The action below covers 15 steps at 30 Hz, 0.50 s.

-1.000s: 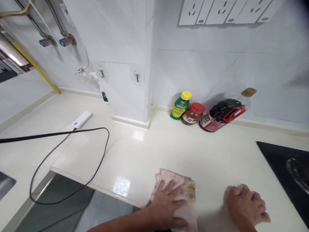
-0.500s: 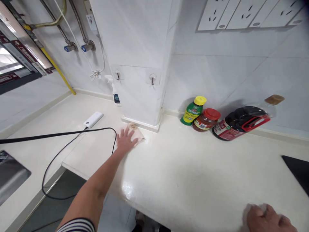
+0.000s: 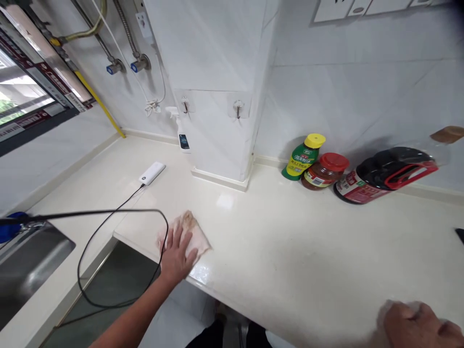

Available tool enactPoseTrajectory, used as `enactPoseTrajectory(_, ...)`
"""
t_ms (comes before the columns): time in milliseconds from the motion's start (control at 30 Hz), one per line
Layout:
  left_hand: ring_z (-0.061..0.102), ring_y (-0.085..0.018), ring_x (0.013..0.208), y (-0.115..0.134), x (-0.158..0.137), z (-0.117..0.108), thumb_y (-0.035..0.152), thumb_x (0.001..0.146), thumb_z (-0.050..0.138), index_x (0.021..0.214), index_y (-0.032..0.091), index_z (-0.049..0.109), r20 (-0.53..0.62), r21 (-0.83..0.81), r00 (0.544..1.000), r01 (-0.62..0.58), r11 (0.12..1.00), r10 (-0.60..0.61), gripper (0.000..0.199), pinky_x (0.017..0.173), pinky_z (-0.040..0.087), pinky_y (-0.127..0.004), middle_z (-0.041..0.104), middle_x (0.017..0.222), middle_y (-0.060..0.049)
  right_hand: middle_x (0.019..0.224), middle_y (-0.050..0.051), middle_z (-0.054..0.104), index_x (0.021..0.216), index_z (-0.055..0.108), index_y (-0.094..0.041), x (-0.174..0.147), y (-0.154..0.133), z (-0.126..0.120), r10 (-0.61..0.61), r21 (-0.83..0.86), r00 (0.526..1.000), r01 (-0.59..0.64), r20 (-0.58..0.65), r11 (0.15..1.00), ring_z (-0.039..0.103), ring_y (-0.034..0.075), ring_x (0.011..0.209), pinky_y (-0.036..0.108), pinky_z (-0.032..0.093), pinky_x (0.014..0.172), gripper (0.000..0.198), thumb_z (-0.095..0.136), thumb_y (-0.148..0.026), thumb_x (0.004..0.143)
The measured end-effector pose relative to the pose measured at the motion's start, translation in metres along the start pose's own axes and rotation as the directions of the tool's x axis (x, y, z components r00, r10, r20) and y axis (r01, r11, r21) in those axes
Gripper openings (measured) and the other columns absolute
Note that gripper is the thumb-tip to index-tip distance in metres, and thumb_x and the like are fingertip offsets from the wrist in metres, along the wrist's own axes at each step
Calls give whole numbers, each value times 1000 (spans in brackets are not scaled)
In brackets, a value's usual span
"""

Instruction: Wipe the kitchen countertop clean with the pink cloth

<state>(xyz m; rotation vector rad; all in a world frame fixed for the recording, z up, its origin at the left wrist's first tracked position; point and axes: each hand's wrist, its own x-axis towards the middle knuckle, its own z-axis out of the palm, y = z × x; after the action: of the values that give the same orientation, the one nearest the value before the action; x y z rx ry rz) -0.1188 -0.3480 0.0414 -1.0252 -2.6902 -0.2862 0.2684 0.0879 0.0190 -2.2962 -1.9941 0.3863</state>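
My left hand (image 3: 176, 258) lies flat with spread fingers on a pale pink cloth (image 3: 197, 239), pressing it to the white countertop (image 3: 282, 261) close to the front edge. A brownish patch shows at the cloth's far corner. A black cable (image 3: 119, 211) loops past this hand, crossing in front of its fingers. At the lower right, my right hand (image 3: 422, 326) rests on the countertop with its fingers curled into a fist, partly cut off by the frame. I see nothing in it.
A green squeeze bottle (image 3: 299, 159), a red-lidded jar (image 3: 324, 172) and a large dark bottle (image 3: 380, 176) stand along the wall. A white power bank (image 3: 152, 173) and a spray bottle (image 3: 183, 137) sit left of the pillar (image 3: 213, 130). A steel sink (image 3: 43, 256) is at far left.
My left hand has drawn the cloth back from the pillar's base toward the front edge. The view has shifted, so more of the sink shows. My right fist stays on the countertop.
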Motion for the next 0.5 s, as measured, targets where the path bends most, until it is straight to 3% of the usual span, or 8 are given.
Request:
enactPoseTrajectory(100, 20, -35, 156, -3, -44, -8, 46, 97, 54, 144, 31, 57, 43, 22, 998, -42, 999, 41, 50, 123, 13, -59, 40, 162, -9, 156, 22, 32, 152, 45, -18, -2, -1, -3, -14, -14, 1000, 14, 3, 1000, 24, 47, 144, 69, 26, 112, 73, 16, -57, 99)
enactPoseTrajectory(200, 21, -37, 155, -11, -41, -9, 51, 93, 57, 145, 35, 57, 154, 26, 988, 10, 1000, -13, 54, 122, 11, -63, 36, 165, -8, 153, 25, 36, 148, 50, -14, 0, 0, 0, -29, -28, 999, 28, -14, 999, 29, 49, 141, 71, 28, 109, 68, 20, -50, 100)
enactPoseTrajectory(267, 18, -41, 155, -21, -10, -9, 56, 91, 59, 147, 36, 54, 233, 41, 962, 133, 990, -139, 60, 120, 12, -67, 29, 168, -8, 152, 26, 36, 147, 51, -13, 3, 1, 4, -33, -32, 999, 32, -38, 999, 30, 49, 140, 72, 31, 107, 65, 23, -47, 100)
enactPoseTrajectory(367, 9, -46, 155, -34, 55, -6, 65, 91, 53, 154, 36, 44, 288, 71, 872, 394, 916, -397, 71, 117, 13, -73, 11, 172, -9, 152, 25, 38, 146, 53, -14, 9, 5, 12, -21, -32, 997, 18, -76, 999, 30, 49, 141, 73, 30, 107, 64, 24, -49, 100)
enactPoseTrajectory(500, 3, -51, 154, -27, 112, 3, 77, 89, 44, 156, 36, 40, 295, 70, 808, 514, 855, -510, 78, 114, 8, -78, 7, 173, -10, 150, 24, 40, 142, 56, -17, 15, 11, 19, -9, -32, 995, 6, -96, 999, 32, 48, 139, 72, 29, 108, 63, 24, -50, 99)
